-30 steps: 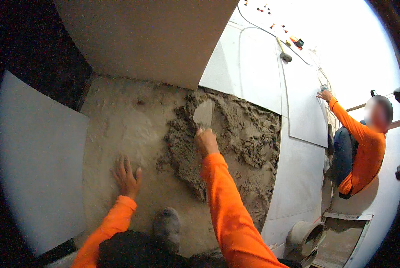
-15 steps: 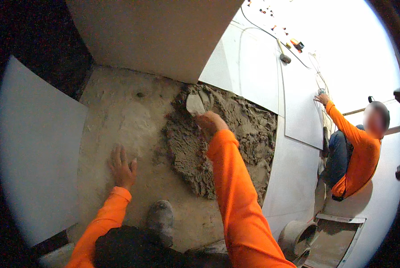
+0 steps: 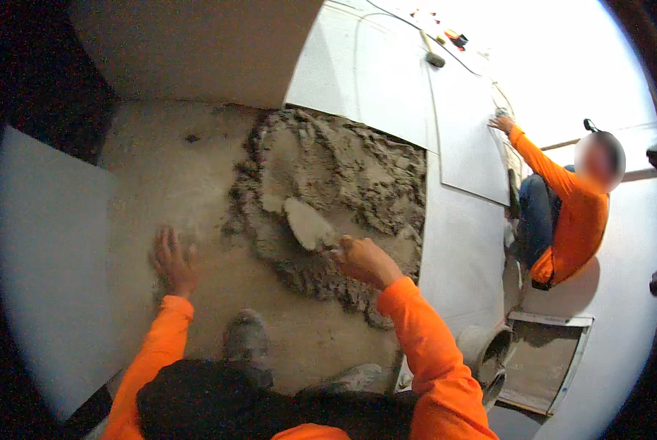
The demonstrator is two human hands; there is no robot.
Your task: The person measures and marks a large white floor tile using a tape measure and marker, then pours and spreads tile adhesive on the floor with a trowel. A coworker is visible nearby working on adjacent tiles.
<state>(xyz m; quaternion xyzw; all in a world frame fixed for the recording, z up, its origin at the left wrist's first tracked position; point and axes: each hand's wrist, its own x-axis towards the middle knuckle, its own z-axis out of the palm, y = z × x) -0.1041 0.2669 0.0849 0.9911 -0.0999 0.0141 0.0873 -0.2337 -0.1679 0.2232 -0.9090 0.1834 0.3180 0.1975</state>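
Note:
My right hand (image 3: 365,262) is closed around the handle of a trowel (image 3: 308,224). The trowel's blade lies over the grey wet mortar (image 3: 372,165), pointing up and to the left. That mortar is spread in a rough, lumpy bed, with a smoother patch along its left part. My left hand (image 3: 174,264) rests on the bare concrete floor (image 3: 163,161) to the left of the bed, its fingers stretched out and holding nothing.
Pale tiles (image 3: 464,242) border the mortar on the right and far side. A co-worker (image 3: 574,227) in orange crouches on the right, reaching forward. A mallet (image 3: 434,59) lies beyond. Buckets (image 3: 482,348) stand at lower right; a large pale panel (image 3: 50,279) is at left.
My right hand has drawn the trowel nearer to me across the mortar, leaving a smoother patch behind it. My left hand stays on the floor. The whole view has shifted slightly.

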